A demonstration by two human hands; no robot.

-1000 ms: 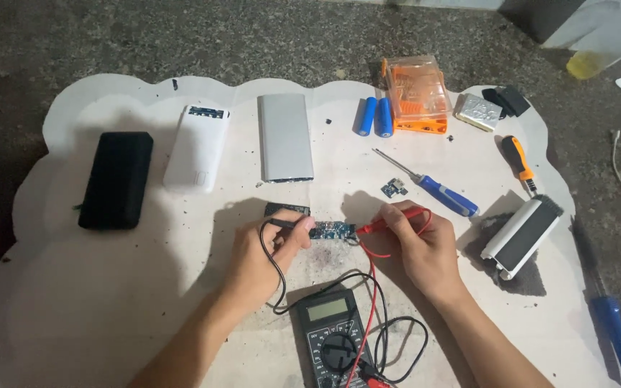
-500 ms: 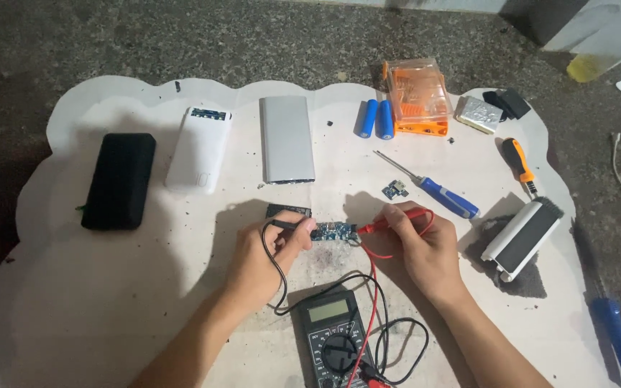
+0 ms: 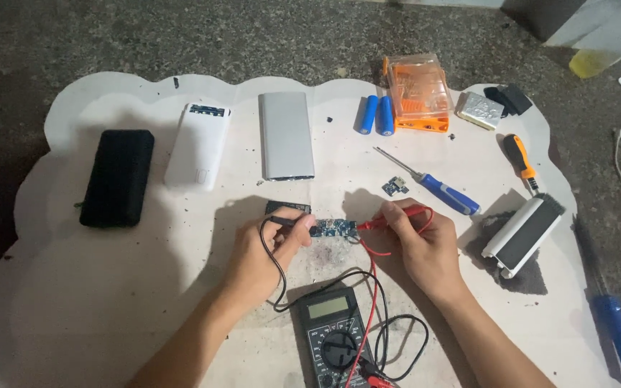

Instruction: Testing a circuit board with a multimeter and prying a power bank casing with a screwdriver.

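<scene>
On a white scallop-edged mat (image 3: 109, 302) over a dark stone floor, two bare hands test a small blue circuit board (image 3: 333, 229) lying at the mat's centre. The left hand (image 3: 264, 255) has its fingers pinched closed around a thin black test probe (image 3: 290, 222); the right hand (image 3: 422, 248) pinches a red test probe (image 3: 391, 219). Both tips seem to touch the board, though this is too small to confirm. Their leads run near to a black digital multimeter (image 3: 333, 338). Farther away lie a silver flat power bank (image 3: 286, 134) and two blue cylindrical battery cells (image 3: 376, 115).
</scene>
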